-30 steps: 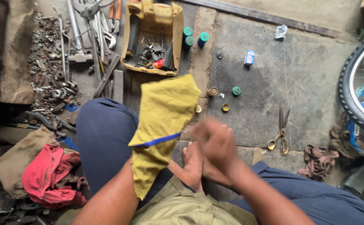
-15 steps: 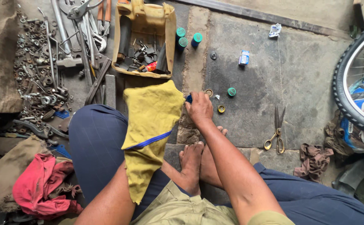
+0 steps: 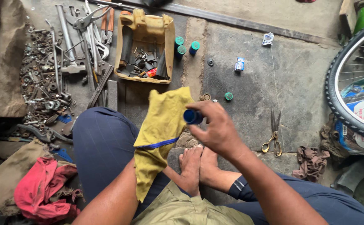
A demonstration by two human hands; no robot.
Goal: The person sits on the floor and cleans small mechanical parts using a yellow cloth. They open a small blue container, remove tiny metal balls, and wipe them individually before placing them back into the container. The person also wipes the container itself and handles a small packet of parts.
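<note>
My right hand [image 3: 217, 129] is raised over my knees and grips a small blue cylindrical tub [image 3: 193, 117] by its side. A yellow cloth [image 3: 162, 125] with a blue stripe hangs just left of the tub. The cloth is draped over my left hand, which is hidden beneath it; only my left forearm [image 3: 115, 196] shows. The cloth appears held up by that hand. My bare feet [image 3: 196, 164] rest on the stone floor below the hands.
A yellow tray of small parts [image 3: 145, 50] sits ahead, with teal-capped tubs [image 3: 186, 45] beside it. Tools, nuts and bolts [image 3: 44, 79] lie at left, a red rag [image 3: 40, 191] at lower left. Scissors [image 3: 273, 131] and a bicycle wheel [image 3: 348, 83] are at right.
My right hand reached forward to the floor near the small caps, then came back toward me holding the blue tub. The yellow cloth stayed raised on my left side.
</note>
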